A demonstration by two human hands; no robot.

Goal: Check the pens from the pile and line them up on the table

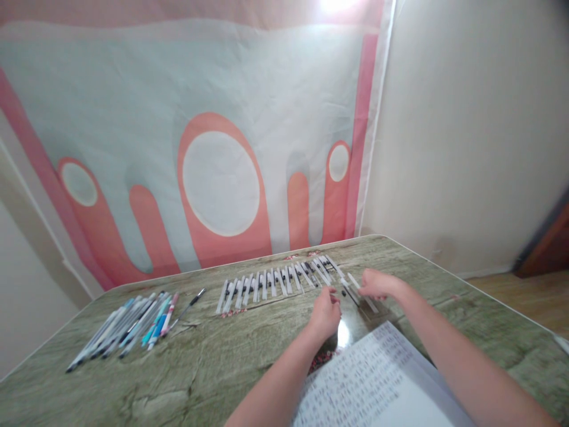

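Observation:
My left hand (pixel 326 313) is just above the table with its fingers curled in. Whatever is in those fingers, if anything, is too small to make out. My right hand (pixel 379 284) is closed with its fingertips pressed together, beside a narrow white strip (pixel 368 301); what it grips is hidden. Between the hands lie a thin dark stick (pixel 351 296) and a small black piece (pixel 344 293), perhaps a pen part. Beyond the left hand runs a slanting row of white strips (pixel 272 283) alternating with dark, thin pen-like pieces.
An open notebook (pixel 360 379) with handwriting lies under my forearms. To the left is a pile of pens and markers (pixel 128 323), with a single black pen (pixel 195 298) beside it. The wood-patterned table (pixel 213 367) meets a printed cloth (pixel 284 89) at the back.

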